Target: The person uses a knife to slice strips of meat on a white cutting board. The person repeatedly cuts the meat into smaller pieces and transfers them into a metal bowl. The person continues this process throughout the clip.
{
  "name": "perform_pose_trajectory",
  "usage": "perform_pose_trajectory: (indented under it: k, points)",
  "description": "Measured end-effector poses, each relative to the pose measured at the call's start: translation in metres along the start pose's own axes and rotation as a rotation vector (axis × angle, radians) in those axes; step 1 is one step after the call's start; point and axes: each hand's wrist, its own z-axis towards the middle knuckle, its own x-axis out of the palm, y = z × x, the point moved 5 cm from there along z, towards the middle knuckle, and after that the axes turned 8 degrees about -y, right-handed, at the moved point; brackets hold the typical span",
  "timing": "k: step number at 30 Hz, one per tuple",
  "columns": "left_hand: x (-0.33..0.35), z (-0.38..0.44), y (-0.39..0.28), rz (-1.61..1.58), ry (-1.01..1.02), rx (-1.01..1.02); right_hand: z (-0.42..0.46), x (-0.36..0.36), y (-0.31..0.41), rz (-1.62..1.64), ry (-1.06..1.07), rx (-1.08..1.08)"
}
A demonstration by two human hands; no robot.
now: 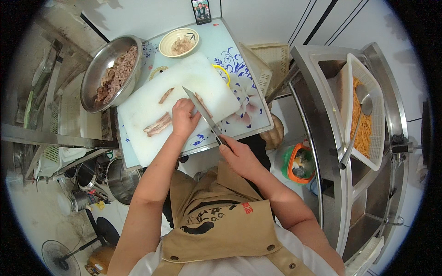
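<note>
My right hand (240, 157) grips the dark handle of a kitchen knife (203, 109). The blade points away from me over a white plastic cutting board (138, 103). Close to the left side of the blade, my left hand (184, 117) rests on the board with its fingers curled under. Whether anything is beneath those fingers is hidden. Just right of the blade lies a thin strip of meat (203, 102), partly covered by it. A small meat strip (166, 96) and a bundle of longer strips (157, 125) lie left of my left hand.
A steel bowl of chopped meat (119, 74) stands at the back left. Behind the board are a patterned bowl (168, 43) with meat shreds and a propped phone (201, 12). At right, a white basket (376, 114) of noodles with a ladle (357, 127) sits over the steel sink (345, 193).
</note>
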Motion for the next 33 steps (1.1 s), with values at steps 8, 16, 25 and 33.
perform_pose_trajectory:
  k: [8, 16, 25, 33]
  points:
    - [0.009, 0.0, 0.011, 0.015, 0.01, -0.014, 0.059, 0.019, -0.014, 0.036, -0.052, -0.118]
    - [0.003, 0.003, 0.005, -0.031, -0.046, -0.086, -0.002, -0.006, -0.036, 0.185, 0.037, 0.038]
    - [-0.011, 0.036, 0.018, 0.041, 0.189, 0.116, -0.058, -0.04, -0.044, 0.614, 0.038, 0.245]
    - [0.011, 0.084, 0.029, 0.233, 0.513, 0.372, -0.076, -0.042, -0.06, 0.568, -0.048, 0.257]
